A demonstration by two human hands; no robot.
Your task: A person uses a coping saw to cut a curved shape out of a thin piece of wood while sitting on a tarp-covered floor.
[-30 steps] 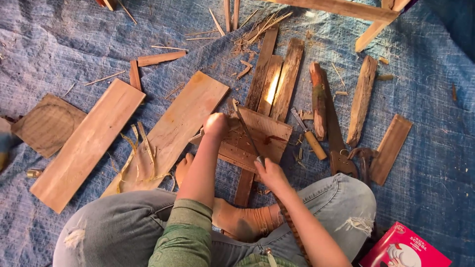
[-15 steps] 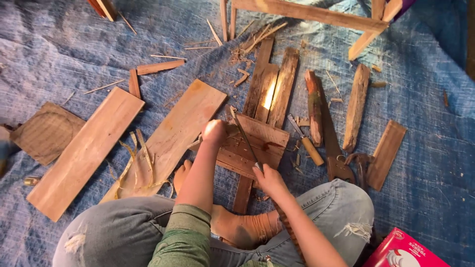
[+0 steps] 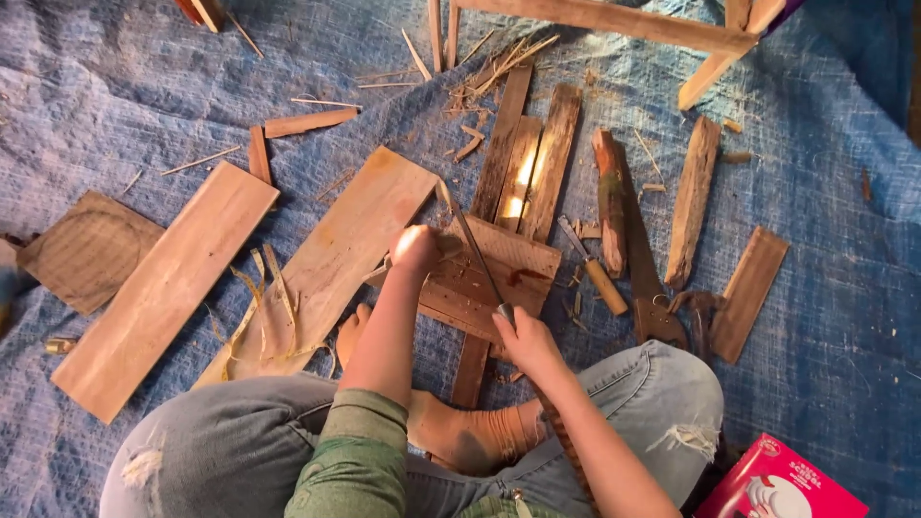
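Now, compared with a second ago, the long knife [image 3: 473,251] keeps its slant across the square wooden board [image 3: 484,278], which lies on the blue tarpaulin [image 3: 115,86] before the crossed legs. Right hand [image 3: 526,336], fingers closed around the handle, sits slightly lower. Left hand [image 3: 418,247] remains fisted on the board's edge, steadying it; cutting appears under way. A saw [image 3: 645,269] lies alongside.

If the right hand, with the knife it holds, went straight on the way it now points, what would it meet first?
The right hand aims its knife up and left across the small slatted board. Straight on, the tip would likely meet the left hand on that board's edge, though depth is unclear.
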